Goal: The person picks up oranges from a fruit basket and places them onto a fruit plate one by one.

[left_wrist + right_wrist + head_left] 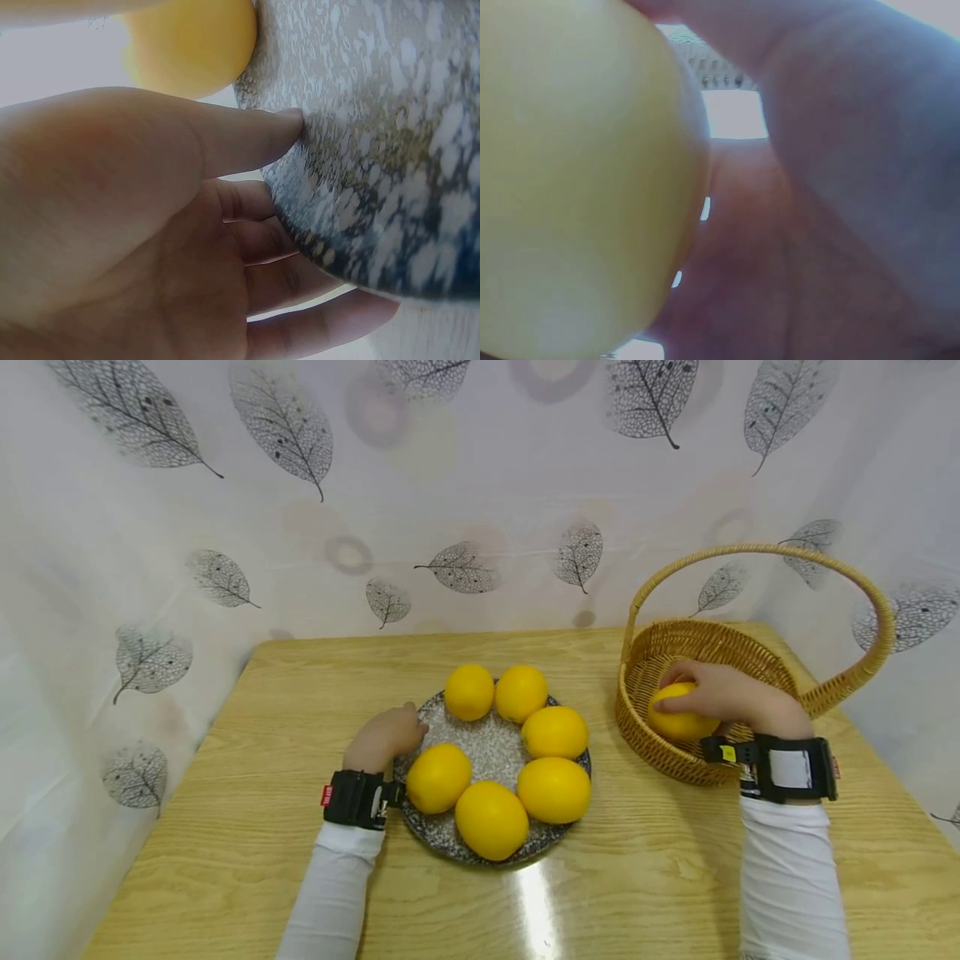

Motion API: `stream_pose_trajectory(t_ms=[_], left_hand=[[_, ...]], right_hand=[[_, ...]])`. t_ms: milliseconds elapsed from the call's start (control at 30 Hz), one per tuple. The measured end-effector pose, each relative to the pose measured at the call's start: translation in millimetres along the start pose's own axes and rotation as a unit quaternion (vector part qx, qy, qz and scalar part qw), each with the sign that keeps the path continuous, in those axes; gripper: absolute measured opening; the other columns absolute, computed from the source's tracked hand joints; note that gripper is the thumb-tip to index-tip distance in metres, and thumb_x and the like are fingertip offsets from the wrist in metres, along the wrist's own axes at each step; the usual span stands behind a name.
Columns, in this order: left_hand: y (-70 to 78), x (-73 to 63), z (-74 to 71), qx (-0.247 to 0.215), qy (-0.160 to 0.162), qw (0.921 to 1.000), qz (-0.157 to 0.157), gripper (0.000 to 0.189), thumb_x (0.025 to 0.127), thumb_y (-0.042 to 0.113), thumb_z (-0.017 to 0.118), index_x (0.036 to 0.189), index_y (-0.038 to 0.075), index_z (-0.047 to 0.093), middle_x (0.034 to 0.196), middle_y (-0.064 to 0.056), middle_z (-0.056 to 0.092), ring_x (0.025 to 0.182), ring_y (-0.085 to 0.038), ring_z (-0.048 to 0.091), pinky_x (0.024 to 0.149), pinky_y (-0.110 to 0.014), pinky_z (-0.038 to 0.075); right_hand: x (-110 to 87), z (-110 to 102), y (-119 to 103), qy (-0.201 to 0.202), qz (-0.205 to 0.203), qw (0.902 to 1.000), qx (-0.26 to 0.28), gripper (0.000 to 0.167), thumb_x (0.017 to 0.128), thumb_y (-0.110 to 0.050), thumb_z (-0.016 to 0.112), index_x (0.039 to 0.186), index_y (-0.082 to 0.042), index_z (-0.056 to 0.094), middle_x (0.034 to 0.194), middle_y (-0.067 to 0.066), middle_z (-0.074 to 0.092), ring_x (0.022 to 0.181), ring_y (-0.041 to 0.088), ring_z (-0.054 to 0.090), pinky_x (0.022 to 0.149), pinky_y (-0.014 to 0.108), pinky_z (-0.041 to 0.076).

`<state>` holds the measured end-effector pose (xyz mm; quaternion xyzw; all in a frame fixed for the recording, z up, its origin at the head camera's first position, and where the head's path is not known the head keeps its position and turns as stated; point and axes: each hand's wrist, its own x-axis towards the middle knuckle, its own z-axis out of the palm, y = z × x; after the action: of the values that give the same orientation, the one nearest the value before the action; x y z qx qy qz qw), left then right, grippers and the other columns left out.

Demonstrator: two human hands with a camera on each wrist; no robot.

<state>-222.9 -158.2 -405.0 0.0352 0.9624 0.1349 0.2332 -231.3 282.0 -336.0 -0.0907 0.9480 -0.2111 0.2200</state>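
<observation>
My right hand [723,697] reaches into a wicker basket [652,756] and grips a yellow lemon [678,714], thumb and fingers around it. In the right wrist view the lemon [577,180] fills the left side, close to the palm. At the plate's left rim, my left hand [386,737] holds the round speckled grey plate [491,750]. The left wrist view shows the thumb on top of the plate [375,150] and the other fingers under its edge. Several more lemons [491,820] form a ring on the plate.
The basket's tall arched handle [750,550] rises over the right forearm and leans to the right. Everything stands on a light wooden table [285,718]. A pale curtain with leaf prints [465,568] hangs behind and along the sides.
</observation>
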Motion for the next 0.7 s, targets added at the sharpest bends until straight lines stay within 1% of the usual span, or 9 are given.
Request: stream_pose_trajectory(t_ms=[133,233,300,467,567,700], left_hand=[[0.4,0.6,-0.4,0.002,0.0,1.0,0.001,0.062,0.11,0.027,0.041,0.155,-0.012,0.026,0.154,-0.03,0.044,0.14,-0.042,0.048,0.116,-0.053,0.04],[-0.3,1.5,0.1,0.001,-0.001,1.0,0.001,0.062,0.11,0.027,0.041,0.155,-0.012,0.026,0.154,-0.029,0.044,0.14,-0.042,0.048,0.116,-0.053,0.04],[-0.6,2.1,0.5,0.001,0.0,1.0,0.001,0.06,0.11,0.027,0.041,0.154,-0.012,0.029,0.153,-0.029,0.046,0.138,-0.041,0.05,0.115,-0.053,0.042],[-1.6,3.1,1.7,0.0,0.003,1.0,0.0,0.059,0.109,0.027,0.042,0.153,-0.012,0.032,0.151,-0.029,0.049,0.136,-0.041,0.053,0.114,-0.053,0.043],[-2.1,3.5,2.0,0.0,0.003,1.0,0.0,0.06,0.109,0.027,0.042,0.154,-0.012,0.03,0.153,-0.029,0.046,0.138,-0.041,0.05,0.115,-0.053,0.041],[-1.8,3.3,1.7,-0.001,0.001,1.0,0.001,0.061,0.11,0.027,0.041,0.154,-0.012,0.028,0.154,-0.029,0.045,0.14,-0.042,0.049,0.116,-0.053,0.041]], right_hand=[[-5.0,-2.3,-4.8,0.021,-0.006,0.9998,0.003,0.058,0.094,-0.048,0.067,0.133,-0.008,0.052,0.127,0.026,0.058,0.09,0.029,0.058,0.06,0.036,0.055],[-7.6,-3.5,-7.8,0.029,-0.007,0.9995,0.006,0.058,0.095,-0.048,0.067,0.133,-0.008,0.052,0.127,0.027,0.057,0.089,0.028,0.058,0.06,0.036,0.055],[-8.9,-4.2,-9.4,0.034,-0.012,0.9993,0.009,0.058,0.094,-0.048,0.067,0.134,-0.008,0.052,0.129,0.028,0.057,0.09,0.029,0.059,0.059,0.037,0.056],[-11.3,-5.9,-12.2,0.055,-0.027,0.9981,-0.004,0.056,0.095,-0.046,0.068,0.133,-0.007,0.054,0.127,0.027,0.06,0.092,0.03,0.06,0.059,0.036,0.056],[-12.4,-7.1,-14.6,0.067,-0.034,0.997,-0.02,0.055,0.095,-0.046,0.068,0.132,-0.007,0.056,0.126,0.026,0.062,0.092,0.029,0.061,0.061,0.034,0.053],[-13.3,-7.7,-16.9,0.072,-0.036,0.9965,-0.022,0.054,0.095,-0.045,0.068,0.132,-0.007,0.057,0.128,0.025,0.062,0.091,0.028,0.061,0.062,0.034,0.053]])
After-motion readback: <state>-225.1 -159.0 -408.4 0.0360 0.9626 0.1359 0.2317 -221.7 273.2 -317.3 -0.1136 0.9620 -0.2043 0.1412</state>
